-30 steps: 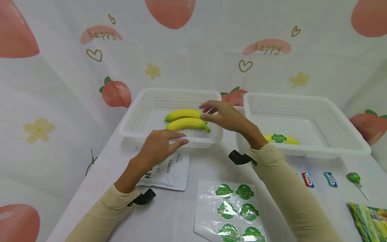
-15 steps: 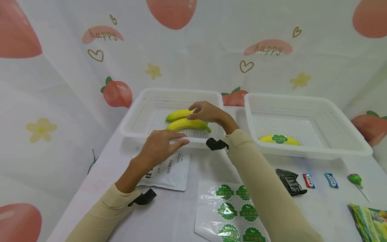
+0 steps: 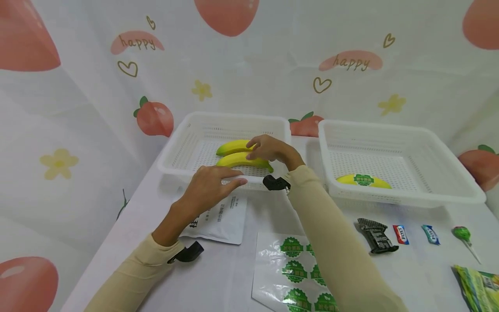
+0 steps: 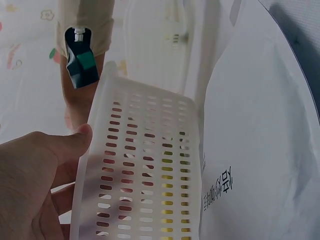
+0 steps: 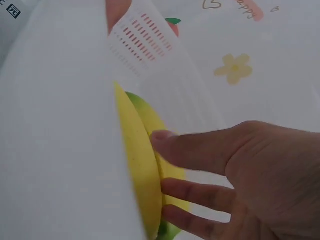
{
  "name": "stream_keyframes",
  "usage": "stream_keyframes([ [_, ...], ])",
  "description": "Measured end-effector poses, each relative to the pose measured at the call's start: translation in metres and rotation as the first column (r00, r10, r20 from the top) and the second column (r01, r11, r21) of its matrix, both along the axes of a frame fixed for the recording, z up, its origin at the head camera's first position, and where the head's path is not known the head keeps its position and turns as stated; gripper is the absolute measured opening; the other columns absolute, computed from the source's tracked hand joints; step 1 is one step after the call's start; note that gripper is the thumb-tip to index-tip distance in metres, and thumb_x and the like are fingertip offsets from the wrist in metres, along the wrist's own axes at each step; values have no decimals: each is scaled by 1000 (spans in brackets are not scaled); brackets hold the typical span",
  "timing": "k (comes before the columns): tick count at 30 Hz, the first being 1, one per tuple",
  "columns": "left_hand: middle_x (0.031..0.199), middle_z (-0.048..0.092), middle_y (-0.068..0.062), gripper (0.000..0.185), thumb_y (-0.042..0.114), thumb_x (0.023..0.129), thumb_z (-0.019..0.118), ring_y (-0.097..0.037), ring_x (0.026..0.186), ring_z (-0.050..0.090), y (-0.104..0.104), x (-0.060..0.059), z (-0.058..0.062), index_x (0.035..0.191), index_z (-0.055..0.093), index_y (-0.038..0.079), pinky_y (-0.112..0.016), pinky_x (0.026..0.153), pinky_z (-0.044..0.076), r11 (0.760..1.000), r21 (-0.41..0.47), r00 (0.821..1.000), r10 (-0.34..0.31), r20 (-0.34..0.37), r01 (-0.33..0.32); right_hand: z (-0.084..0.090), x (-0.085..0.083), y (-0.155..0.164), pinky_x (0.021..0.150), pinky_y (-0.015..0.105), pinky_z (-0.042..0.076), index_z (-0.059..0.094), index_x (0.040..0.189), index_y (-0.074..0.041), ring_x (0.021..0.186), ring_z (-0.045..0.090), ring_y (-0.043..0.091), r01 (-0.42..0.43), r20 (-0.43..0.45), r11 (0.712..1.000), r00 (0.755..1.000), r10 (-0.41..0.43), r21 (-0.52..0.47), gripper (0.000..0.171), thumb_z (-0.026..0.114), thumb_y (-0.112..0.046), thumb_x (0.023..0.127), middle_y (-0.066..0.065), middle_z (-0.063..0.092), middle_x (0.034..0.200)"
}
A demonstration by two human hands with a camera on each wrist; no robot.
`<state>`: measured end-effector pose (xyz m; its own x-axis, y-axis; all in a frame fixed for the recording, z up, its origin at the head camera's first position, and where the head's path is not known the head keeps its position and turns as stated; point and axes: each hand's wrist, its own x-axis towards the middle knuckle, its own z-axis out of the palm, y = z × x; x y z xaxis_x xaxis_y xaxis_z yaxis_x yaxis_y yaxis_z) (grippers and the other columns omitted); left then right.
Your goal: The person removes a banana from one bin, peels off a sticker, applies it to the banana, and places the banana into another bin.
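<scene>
A backdrop cloth [image 3: 78, 108] printed with peaches, flowers, hearts and the word "happy" hangs behind a white tabletop [image 3: 234, 277]. On it stand two white slotted baskets side by side: the left basket [image 3: 175, 149] holds two bananas [image 3: 238, 159], the right basket [image 3: 429, 190] one labelled banana [image 3: 364, 180] with a green round sticker whose writing is too small to read. Before the left basket lies a white pouch [image 3: 222, 221] with dark Chinese print, and beside it a sticker sheet [image 3: 296, 273] of green seals. Further right lie a black wrapper [image 3: 376, 236], two small candies [image 3: 415, 234], a green lollipop [image 3: 461, 234] and a green packet [image 3: 477, 288].

The left hand [image 3: 210, 186] rests with straight fingers on the near rim of the left basket. The right hand [image 3: 273, 149] has its fingers curled around the two bananas, thumb on top.

A second ago the right hand hovered at the bananas' stem end with fingers spread; it has since moved in and closed on them, while the left hand has stayed put.
</scene>
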<state>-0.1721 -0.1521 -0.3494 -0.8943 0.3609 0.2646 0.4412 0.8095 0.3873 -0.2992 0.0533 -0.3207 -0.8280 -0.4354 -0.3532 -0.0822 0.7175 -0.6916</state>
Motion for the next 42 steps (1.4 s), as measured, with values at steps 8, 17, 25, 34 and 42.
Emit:
stream_keyframes([
  [8, 110, 81, 2, 37, 47, 99, 73, -25, 97, 72, 2, 1, -1, 125, 81, 22, -50, 90, 49, 1000, 8, 1000, 0, -2, 0, -1, 1, -1, 102, 55, 56, 51, 156, -14, 138, 55, 36, 28, 107, 999, 994, -31, 36, 61, 72, -7, 100, 16, 47, 160],
  [17, 115, 81, 2, 36, 45, 98, 75, -25, 103, 72, 5, 0, -3, 125, 81, 21, -48, 87, 48, 1000, 6, 1000, -12, -27, 12, -1, 4, 0, 95, 43, 61, 46, 160, -12, 142, 51, 32, 12, 188, 996, 982, -29, 92, 69, 71, 6, 97, 19, 43, 159],
  [25, 116, 80, 3, 37, 47, 99, 73, -24, 113, 73, 5, 0, -2, 125, 81, 22, -52, 93, 49, 1000, 11, 1000, -15, -20, 15, 8, 8, 7, 89, 43, 63, 52, 155, -7, 130, 62, 36, -45, 55, 999, 998, 43, 31, 65, 73, 7, 95, 24, 50, 155],
  [34, 122, 79, -1, 39, 49, 100, 71, -28, 122, 71, 1, 0, -1, 127, 80, 22, -55, 101, 49, 1000, 8, 1000, -3, 0, 3, 43, 27, 42, 89, 44, 63, 55, 152, -7, 125, 63, 36, -129, -166, 982, 980, 105, -136, 60, 73, 5, 95, 21, 59, 143],
  [42, 122, 79, 0, 41, 52, 100, 70, -28, 123, 71, 1, 1, -1, 127, 80, 22, -54, 98, 48, 1000, -2, 1000, 1, 0, -1, 68, 60, 93, 103, 53, 55, 60, 150, -16, 134, 59, 32, -146, -398, 984, 913, 94, -102, 59, 77, -6, 95, 9, 64, 140],
])
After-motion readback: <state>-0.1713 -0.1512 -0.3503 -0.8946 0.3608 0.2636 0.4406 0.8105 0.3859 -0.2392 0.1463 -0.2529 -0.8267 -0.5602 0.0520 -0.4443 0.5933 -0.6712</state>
